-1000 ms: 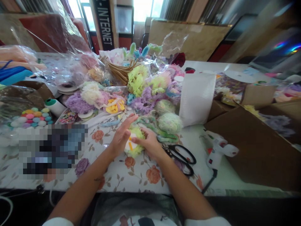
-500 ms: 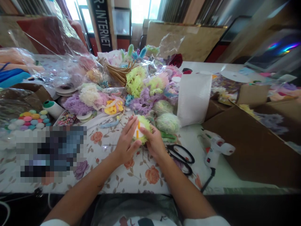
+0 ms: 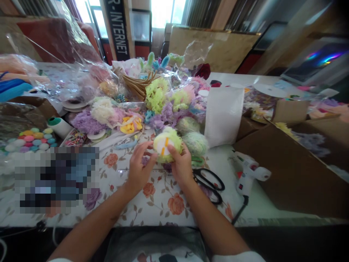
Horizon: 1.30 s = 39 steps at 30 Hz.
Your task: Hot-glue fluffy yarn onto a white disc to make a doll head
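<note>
A fluffy yellow-green piece (image 3: 176, 140) with a white round base and an orange strip across it is held up over the flowered cloth. My right hand (image 3: 182, 162) grips its right side, thumb lying on the white base. My left hand (image 3: 141, 162) is at its left edge with fingers apart and curved; whether a fingertip touches it is hard to tell. Just behind my right hand rests a pale green yarn ball (image 3: 195, 142). Black-handled scissors (image 3: 211, 182) lie to the right of my right wrist.
A white glue gun (image 3: 249, 171) stands at the right, beside a large cardboard box (image 3: 289, 171). Across the back are piles of coloured yarn (image 3: 156, 94) and clear plastic wrap. Colourful pom-poms (image 3: 34, 140), a thread cone (image 3: 58, 126) and a pixelated patch are on the left.
My left hand has come off the front of the fluffy piece and moved left, its fingers now apart. More of the white base shows, and the orange strip is tilted differently.
</note>
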Motion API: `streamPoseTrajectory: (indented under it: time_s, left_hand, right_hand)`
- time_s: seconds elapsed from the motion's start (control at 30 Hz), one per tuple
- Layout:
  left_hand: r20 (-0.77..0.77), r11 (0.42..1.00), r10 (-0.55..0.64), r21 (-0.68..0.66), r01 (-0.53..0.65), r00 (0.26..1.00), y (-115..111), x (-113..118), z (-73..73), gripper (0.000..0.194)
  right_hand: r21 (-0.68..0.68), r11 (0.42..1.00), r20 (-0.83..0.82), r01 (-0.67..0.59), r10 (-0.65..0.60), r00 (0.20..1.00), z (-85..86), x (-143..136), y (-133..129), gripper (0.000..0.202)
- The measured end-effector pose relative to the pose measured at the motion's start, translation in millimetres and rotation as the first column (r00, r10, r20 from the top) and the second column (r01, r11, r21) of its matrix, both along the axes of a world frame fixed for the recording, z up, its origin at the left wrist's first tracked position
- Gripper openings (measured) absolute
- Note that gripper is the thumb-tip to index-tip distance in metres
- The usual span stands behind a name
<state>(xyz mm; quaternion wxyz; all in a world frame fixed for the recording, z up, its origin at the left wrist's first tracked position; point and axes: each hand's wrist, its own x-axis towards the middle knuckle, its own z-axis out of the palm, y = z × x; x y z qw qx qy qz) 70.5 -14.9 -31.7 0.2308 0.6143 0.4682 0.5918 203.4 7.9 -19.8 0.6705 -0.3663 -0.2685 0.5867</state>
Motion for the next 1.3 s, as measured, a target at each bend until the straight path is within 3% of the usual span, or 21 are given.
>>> streamPoseTrajectory:
  time_s: [0.1, 0.17, 0.33, 0.47, 0.57, 0.63, 0.7, 0.77, 0.8, 0.87, 0.9, 0.93, 0.97, 1.03, 1.13, 1.23, 1.3]
  left_hand:
    - [0.180, 0.957, -0.059, -0.270, 0.107, 0.982, 4.8, 0.5, 1.7, 0.042]
    - [0.289, 0.918, -0.084, -0.350, 0.187, 0.954, 7.8, -0.5, 4.1, 0.047]
    - [0.453, 0.864, -0.166, -0.362, 0.351, 0.876, 13.1, -7.9, 12.6, 0.059]
    - [0.551, 0.788, -0.197, -0.404, 0.465, 0.811, 13.3, -13.1, 17.6, 0.050]
    - [0.667, 0.757, -0.142, -0.403, 0.514, 0.732, 17.0, -18.2, 19.3, 0.041]
    - [0.768, 0.762, -0.024, -0.400, 0.509, 0.640, 23.1, -23.9, 20.0, 0.033]
    - [0.829, 0.803, 0.106, -0.396, 0.444, 0.548, 30.1, -30.7, 20.4, 0.028]
    - [0.832, 0.868, 0.153, -0.372, 0.330, 0.534, 34.7, -36.3, 20.0, 0.025]
    - [0.799, 0.910, 0.147, -0.341, 0.238, 0.583, 35.4, -38.1, 19.3, 0.024]
    - [0.599, 0.986, 0.122, -0.167, -0.026, 0.792, 33.1, -40.1, 16.9, 0.025]
    - [0.414, 0.989, 0.135, 0.005, -0.150, 0.900, 30.6, -40.5, 15.3, 0.027]
    - [0.186, 0.950, 0.178, 0.225, -0.218, 0.966, 27.6, -40.8, 13.7, 0.029]
    - [-0.047, 0.884, 0.228, 0.429, -0.187, 0.972, 24.5, -41.1, 12.2, 0.031]
    - [-0.376, 0.746, 0.343, 0.666, -0.007, 0.861, 18.8, -41.5, 9.8, 0.033]
    - [-0.514, 0.645, 0.443, 0.752, 0.136, 0.735, 13.1, -41.2, 7.5, 0.035]
    - [-0.523, 0.648, 0.436, 0.747, 0.147, 0.732, 9.7, -39.7, 4.2, 0.036]
    - [-0.577, 0.736, 0.324, 0.652, 0.183, 0.750, 7.8, -38.7, 1.0, 0.035]
  right_hand:
    - [0.050, 0.998, 0.052, -0.039, 0.036, 0.998, -3.2, 1.4, -1.2, 0.036]
    - [0.066, 0.995, 0.081, -0.073, 0.068, 0.994, -5.6, 2.7, -1.7, 0.039]
    - [0.062, 0.988, 0.149, -0.144, 0.133, 0.980, -6.6, 4.0, -3.9, 0.047]
    - [0.063, 0.986, 0.208, -0.157, 0.141, 0.968, -4.5, 3.4, -4.0, 0.048]
    - [0.108, 0.986, 0.227, -0.128, 0.101, 0.969, -4.5, 5.0, -0.8, 0.044]
    - [0.105, 0.991, 0.206, -0.088, 0.065, 0.976, -5.0, 6.8, 1.8, 0.038]
    - [0.057, 0.996, 0.164, -0.073, 0.062, 0.985, -4.8, 8.1, 3.3, 0.031]
    - [0.004, 0.995, 0.126, -0.100, 0.098, 0.987, -4.0, 8.5, 3.2, 0.027]
    - [-0.013, 0.992, 0.113, -0.125, 0.126, 0.986, -3.6, 8.4, 2.8, 0.026]
    - [-0.034, 0.982, 0.091, -0.187, 0.189, 0.978, -3.7, 7.9, 2.6, 0.027]
    - [-0.044, 0.975, 0.072, -0.217, 0.220, 0.973, -4.3, 7.9, 3.2, 0.029]
    - [-0.060, 0.968, 0.041, -0.243, 0.246, 0.968, -5.3, 8.2, 4.5, 0.031]
    - [-0.087, 0.958, -0.001, -0.275, 0.276, 0.961, -6.4, 8.8, 6.2, 0.034]
    - [-0.156, 0.925, -0.101, -0.347, 0.335, 0.937, -7.8, 10.9, 10.1, 0.040]
    - [-0.201, 0.883, -0.188, -0.425, 0.391, 0.901, -4.2, 14.1, 11.3, 0.046]
    - [-0.157, 0.878, -0.183, -0.452, 0.424, 0.887, 4.5, 14.8, 4.3, 0.041]
    - [-0.140, 0.858, -0.166, -0.494, 0.471, 0.866, 8.9, 14.7, -1.5, 0.038]
